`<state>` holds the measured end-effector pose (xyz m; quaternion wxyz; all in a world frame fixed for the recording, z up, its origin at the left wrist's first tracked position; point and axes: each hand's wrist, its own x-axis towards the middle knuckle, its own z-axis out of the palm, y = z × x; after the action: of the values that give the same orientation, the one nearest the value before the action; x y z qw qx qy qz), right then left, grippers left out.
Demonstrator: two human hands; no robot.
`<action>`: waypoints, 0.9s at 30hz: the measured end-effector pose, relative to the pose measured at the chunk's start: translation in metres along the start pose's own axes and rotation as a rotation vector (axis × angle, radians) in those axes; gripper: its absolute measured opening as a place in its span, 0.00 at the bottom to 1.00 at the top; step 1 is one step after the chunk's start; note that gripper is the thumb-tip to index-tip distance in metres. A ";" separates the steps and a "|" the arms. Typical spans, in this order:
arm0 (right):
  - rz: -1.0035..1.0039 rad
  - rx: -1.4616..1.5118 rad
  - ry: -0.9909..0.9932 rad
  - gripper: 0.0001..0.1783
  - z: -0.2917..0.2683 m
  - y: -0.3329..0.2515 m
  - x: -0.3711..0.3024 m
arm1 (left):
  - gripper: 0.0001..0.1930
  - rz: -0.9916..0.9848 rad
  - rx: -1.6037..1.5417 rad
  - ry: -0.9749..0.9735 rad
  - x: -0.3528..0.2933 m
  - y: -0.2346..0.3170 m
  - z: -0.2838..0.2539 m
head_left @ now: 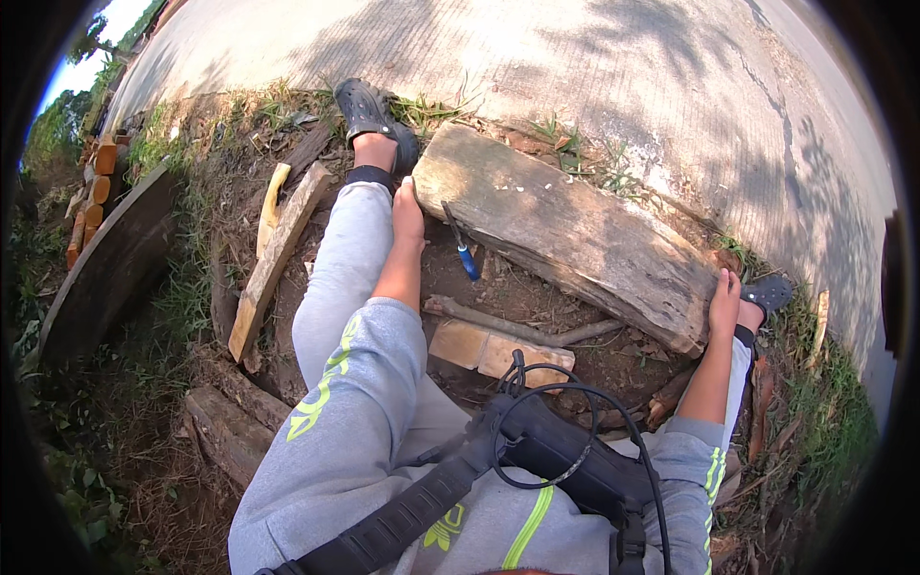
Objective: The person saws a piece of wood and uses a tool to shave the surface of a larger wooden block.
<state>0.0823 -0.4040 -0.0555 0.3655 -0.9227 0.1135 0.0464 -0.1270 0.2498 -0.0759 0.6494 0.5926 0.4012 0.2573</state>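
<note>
A thick, weathered wooden slab (575,235) lies slantwise in front of me, between my feet. My left hand (408,213) is against its left end, fingers stretched along the edge, thumb side at the corner. At the opposite end my right hand (725,299) grips the slab, its fingers near the top corner and the rest partly hidden. A tool with a blue handle (468,263) and a thin dark metal shaft leans against the slab's near side; whether it is a chisel or a screwdriver I cannot tell.
On the soil below the slab are a branch (522,321) and two tan flat blocks (498,353). Wooden pieces (278,254) lie left of my leg. A large curved board (105,259) stands farther left. Beyond the slab runs a concrete road (537,77).
</note>
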 end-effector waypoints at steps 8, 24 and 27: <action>0.153 -0.193 0.125 0.46 -0.006 0.008 -0.028 | 0.28 0.007 -0.097 -0.024 -0.010 0.010 0.011; 0.496 0.144 -0.088 0.48 -0.018 0.015 -0.109 | 0.30 0.120 0.198 0.096 -0.030 0.001 0.000; 0.565 0.259 -0.074 0.48 -0.021 0.007 -0.116 | 0.31 0.105 0.261 0.144 -0.054 0.010 0.008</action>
<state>-0.0324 -0.4032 -0.0251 0.4565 -0.7982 0.3569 0.1648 -0.1484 0.2028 -0.0549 0.5219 0.6722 0.4452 0.2784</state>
